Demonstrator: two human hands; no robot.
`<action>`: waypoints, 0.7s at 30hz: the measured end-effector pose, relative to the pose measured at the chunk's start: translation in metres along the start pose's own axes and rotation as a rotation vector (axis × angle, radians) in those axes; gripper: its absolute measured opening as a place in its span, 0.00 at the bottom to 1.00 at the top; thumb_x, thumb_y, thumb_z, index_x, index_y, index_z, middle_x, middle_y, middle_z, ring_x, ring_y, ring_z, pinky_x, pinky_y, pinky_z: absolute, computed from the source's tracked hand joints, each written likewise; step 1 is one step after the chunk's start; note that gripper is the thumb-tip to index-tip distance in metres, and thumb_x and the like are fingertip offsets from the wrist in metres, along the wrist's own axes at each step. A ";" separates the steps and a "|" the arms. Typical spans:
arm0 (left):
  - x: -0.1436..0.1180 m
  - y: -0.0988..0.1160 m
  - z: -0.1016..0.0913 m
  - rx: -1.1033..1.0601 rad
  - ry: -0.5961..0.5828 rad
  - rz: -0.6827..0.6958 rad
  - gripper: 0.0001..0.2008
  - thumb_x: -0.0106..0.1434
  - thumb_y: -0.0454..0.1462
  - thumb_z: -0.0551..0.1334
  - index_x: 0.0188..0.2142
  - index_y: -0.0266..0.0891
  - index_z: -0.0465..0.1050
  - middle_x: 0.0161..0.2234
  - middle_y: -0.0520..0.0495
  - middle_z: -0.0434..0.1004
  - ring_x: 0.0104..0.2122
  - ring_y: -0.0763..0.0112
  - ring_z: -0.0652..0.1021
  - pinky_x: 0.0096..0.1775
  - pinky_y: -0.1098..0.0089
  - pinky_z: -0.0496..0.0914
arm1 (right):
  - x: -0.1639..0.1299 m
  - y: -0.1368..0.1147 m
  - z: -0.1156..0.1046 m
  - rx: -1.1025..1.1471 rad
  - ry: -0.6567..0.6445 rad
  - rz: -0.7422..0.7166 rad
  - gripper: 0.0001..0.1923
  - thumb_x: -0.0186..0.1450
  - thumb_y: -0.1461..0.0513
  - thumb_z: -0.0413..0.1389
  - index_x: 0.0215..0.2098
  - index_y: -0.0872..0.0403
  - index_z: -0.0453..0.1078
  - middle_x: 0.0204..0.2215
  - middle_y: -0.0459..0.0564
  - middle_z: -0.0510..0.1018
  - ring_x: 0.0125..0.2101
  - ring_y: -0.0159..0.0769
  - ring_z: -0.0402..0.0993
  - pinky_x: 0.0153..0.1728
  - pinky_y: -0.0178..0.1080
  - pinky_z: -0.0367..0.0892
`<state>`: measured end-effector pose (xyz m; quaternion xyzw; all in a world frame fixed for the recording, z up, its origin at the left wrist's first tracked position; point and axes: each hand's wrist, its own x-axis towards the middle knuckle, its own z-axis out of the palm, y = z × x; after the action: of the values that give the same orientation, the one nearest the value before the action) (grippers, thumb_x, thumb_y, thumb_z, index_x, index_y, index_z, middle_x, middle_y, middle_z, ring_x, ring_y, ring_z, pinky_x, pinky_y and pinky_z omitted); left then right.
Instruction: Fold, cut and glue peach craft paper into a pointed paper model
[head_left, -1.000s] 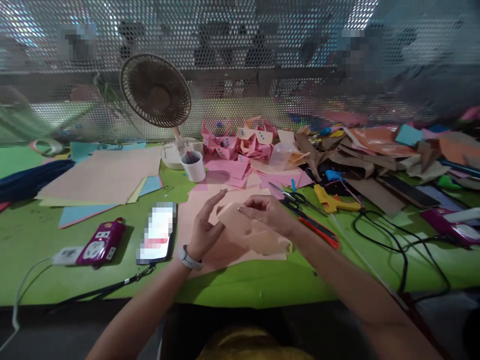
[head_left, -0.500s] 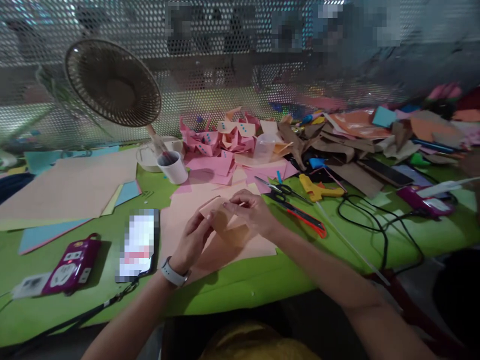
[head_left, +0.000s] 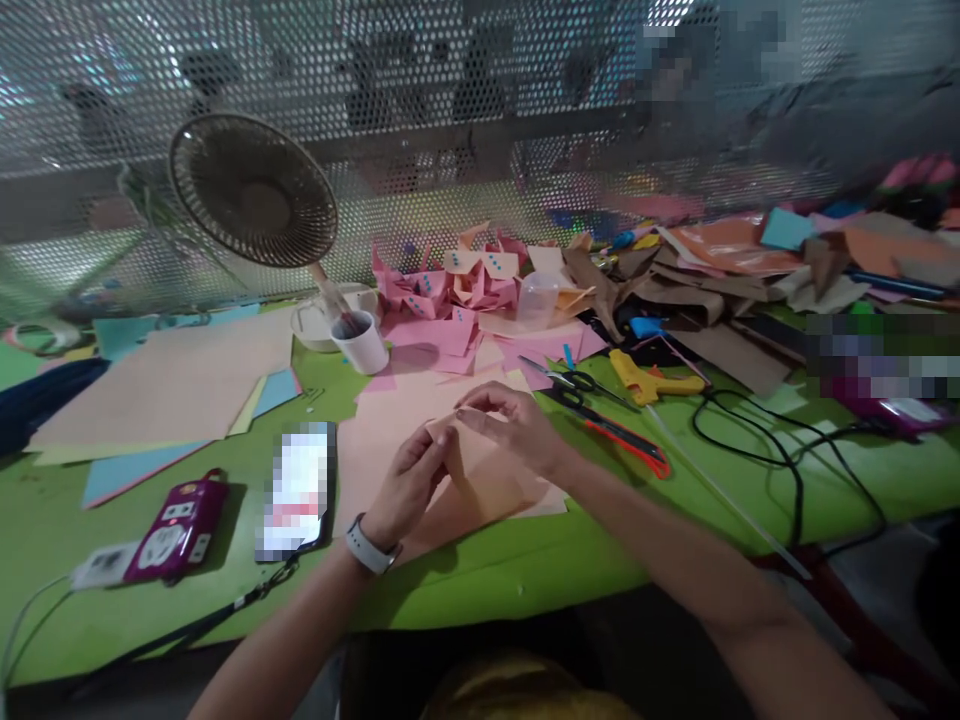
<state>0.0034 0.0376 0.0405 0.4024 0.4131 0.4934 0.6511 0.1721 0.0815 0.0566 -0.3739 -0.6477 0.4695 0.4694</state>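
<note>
Paper piece (head_left: 469,447): a pale peach bit, held between the 2 hands above the large sheet; its exact shape is hard to make out from here.
Left hand (head_left: 411,487): grip pinching the paper piece's left end, thumb on top; a watch (head_left: 371,545) with a pale strap sits on the wrist.
Right hand (head_left: 517,430): grip pinching the paper piece's upper edge, thumb and fingertips close to the left thumb.
Large sheet (head_left: 373,430): peach, flat on the green bench (head_left: 540,575), under both hands.
Left of the sheet: a phone (head_left: 300,490), screen lit, then a purple power strip (head_left: 174,530) with a white plug (head_left: 105,565) at its end.
Right of the sheet: scissors (head_left: 576,383), a black-and-orange cutter (head_left: 626,445) and a yellow glue gun (head_left: 654,382).
Behind the sheet: a pile of pink and peach folded papers (head_left: 420,292), and a white cup (head_left: 366,350) near the fan (head_left: 255,190).
</note>
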 end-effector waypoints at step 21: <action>0.003 -0.004 -0.005 0.308 0.015 0.215 0.18 0.60 0.50 0.65 0.29 0.37 0.73 0.24 0.52 0.69 0.28 0.73 0.69 0.34 0.70 0.69 | -0.006 0.005 0.006 0.175 -0.015 0.222 0.14 0.53 0.52 0.65 0.27 0.54 0.73 0.24 0.43 0.74 0.26 0.31 0.67 0.29 0.35 0.62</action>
<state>0.0002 0.0406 0.0345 0.5354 0.4432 0.4939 0.5225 0.1679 0.0759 0.0495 -0.3972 -0.5625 0.5759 0.4407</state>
